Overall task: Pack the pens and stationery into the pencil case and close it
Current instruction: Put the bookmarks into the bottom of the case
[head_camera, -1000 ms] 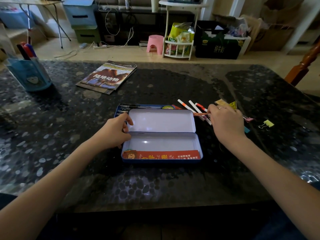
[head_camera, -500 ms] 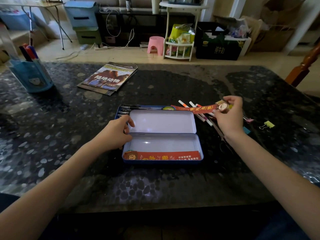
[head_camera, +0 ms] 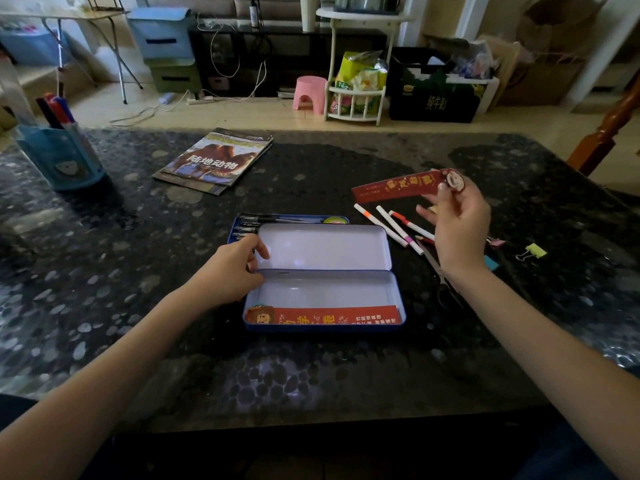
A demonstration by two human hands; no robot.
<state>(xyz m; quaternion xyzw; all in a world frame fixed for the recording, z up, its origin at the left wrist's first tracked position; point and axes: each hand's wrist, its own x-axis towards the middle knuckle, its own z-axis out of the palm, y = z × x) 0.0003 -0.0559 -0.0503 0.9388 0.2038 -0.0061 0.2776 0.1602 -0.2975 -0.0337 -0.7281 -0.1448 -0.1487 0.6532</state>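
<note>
Head view shows the right hand point(head_camera: 457, 233) raised off the desk point(head_camera: 138, 306) at about two o'clock, wrist bent, its grip pinching one end of a red bookmark point(head_camera: 398, 185) that juts leftward. At nine o'clock of the open pencil case point(head_camera: 325, 327), the left hand point(head_camera: 230, 271) rests, fingers curled on the case's edge, near white pens point(head_camera: 391, 226).

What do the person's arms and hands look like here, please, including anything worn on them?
Both forearms are bare up to where the frame cuts them off, with no sleeves, watch or bracelet showing. The left hand shows no jewellery. The right hand also shows no ring in this frame, though some fingers are turned away. The nails look short and unpainted. No gloves are worn.
</note>
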